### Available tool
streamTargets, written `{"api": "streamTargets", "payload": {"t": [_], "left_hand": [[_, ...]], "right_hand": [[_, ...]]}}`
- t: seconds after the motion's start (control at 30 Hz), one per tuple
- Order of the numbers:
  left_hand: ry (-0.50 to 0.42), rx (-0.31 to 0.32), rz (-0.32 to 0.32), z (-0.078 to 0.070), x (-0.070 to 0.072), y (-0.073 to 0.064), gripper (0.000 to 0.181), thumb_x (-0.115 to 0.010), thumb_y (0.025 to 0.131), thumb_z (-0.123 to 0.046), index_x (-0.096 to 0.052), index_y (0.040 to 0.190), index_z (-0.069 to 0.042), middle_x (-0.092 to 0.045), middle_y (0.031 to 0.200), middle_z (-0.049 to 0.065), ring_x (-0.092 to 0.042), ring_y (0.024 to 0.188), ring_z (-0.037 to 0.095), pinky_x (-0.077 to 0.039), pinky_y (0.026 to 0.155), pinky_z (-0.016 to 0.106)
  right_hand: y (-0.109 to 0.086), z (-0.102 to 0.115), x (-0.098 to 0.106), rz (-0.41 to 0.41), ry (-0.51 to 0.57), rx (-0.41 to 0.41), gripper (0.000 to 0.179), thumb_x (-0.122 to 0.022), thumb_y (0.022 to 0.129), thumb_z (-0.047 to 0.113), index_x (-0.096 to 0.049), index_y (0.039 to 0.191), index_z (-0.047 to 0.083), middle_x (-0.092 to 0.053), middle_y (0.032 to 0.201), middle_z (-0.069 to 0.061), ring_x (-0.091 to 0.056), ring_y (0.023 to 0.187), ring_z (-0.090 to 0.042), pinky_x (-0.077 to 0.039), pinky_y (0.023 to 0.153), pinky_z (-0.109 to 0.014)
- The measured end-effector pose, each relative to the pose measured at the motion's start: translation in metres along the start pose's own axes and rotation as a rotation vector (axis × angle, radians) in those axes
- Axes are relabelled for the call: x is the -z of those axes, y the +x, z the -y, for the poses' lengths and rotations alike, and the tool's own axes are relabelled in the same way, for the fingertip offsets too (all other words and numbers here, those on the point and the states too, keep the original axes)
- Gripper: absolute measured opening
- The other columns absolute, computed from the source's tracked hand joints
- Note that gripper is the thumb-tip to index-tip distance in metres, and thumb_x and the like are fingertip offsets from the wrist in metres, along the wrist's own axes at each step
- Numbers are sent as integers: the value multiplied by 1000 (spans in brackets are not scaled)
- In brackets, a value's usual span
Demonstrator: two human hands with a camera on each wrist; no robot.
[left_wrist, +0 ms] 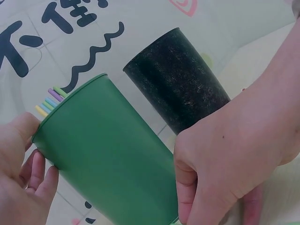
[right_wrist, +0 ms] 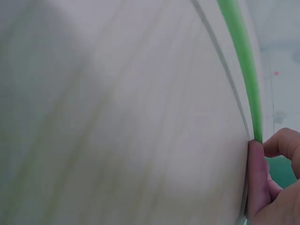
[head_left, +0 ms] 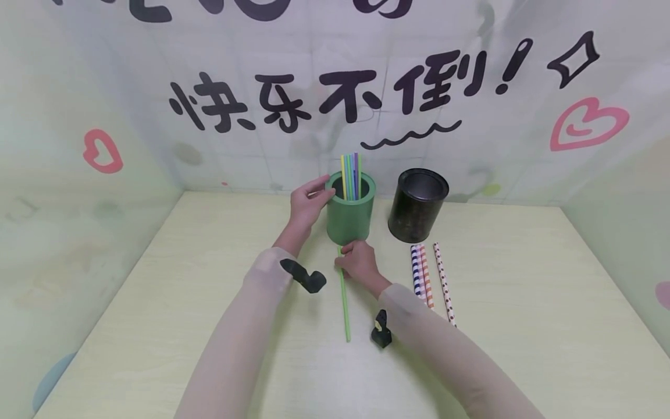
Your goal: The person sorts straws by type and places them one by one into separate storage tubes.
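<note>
- The green straw (head_left: 344,302) lies lengthwise at the near side of the green cup, its far end close to the cup's base and its near end pointing toward the person.
- The right hand (head_left: 360,261) pinches this straw near its far end between thumb and fingers, low over the table (head_left: 157,320).
- The green cup (head_left: 349,221) stands upright at the far middle of the table.
- The left hand (head_left: 305,208) holds the cup at the left of its rim, thumb and fingers parted around the edge, with curled lower fingers by the outer wall.
- Inside the cup stands a bunch of coloured straws (head_left: 352,177), yellow, green, blue and purple among them, their tops above the rim.
- Just right of the cup, and apart from it, stands a black can (head_left: 416,209).
- On the near side of the can lie striped straws (head_left: 421,276) in dark blue, pink and orange; a dotted straw (head_left: 445,282) lies to their right.
- Pale sleeves (head_left: 232,334) cover both forearms.
- Behind everything hangs a white backdrop (head_left: 314,163) with black lettering and pink hearts.
</note>
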State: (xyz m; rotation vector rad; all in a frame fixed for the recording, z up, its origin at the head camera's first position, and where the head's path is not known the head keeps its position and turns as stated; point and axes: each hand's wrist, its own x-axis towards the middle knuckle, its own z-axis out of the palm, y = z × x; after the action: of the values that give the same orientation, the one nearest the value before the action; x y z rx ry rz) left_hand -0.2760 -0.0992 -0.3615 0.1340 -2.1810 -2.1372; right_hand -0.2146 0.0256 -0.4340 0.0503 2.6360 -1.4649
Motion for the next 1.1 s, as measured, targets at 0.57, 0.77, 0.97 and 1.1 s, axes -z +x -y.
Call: {"api": "streamTargets", "payload": {"t": [0.57,0.77,0.97,1.1], "left_hand": [[4,10,-1,0,0,0,38,-68,83,-13,-61,121,-14,-59,116,5,-55,101,17,-51,85,23],[7,8,2,1,1,0,38,-67,84,-13,-61,121,-14,-59,116,6,-55,102,17,-51,85,23],[6,9,2,0,2,0,39,-67,84,-14,-60,122,-15,-58,118,6,-54,104,17,-50,86,23],[-4,7,9,1,2,1,39,-67,83,-13,-60,121,-14,-58,118,6,-54,104,18,-51,85,23]], "right_hand": [[5,1,1,3,-31,-34,19,-68,70,0,-68,88,-3,-65,78,-8,-50,48,-9,-46,45,-18],[6,6,2,31,-65,-55,21,-70,69,-2,-67,90,-3,-64,84,-10,-52,51,-10,-48,45,-19],[5,9,5,44,-87,-47,21,-71,71,1,-69,91,-3,-65,86,-11,-54,54,-12,-49,48,-20],[5,8,8,50,-77,-44,21,-70,71,3,-70,92,-1,-67,87,-9,-53,53,-11,-48,49,-20]]}}
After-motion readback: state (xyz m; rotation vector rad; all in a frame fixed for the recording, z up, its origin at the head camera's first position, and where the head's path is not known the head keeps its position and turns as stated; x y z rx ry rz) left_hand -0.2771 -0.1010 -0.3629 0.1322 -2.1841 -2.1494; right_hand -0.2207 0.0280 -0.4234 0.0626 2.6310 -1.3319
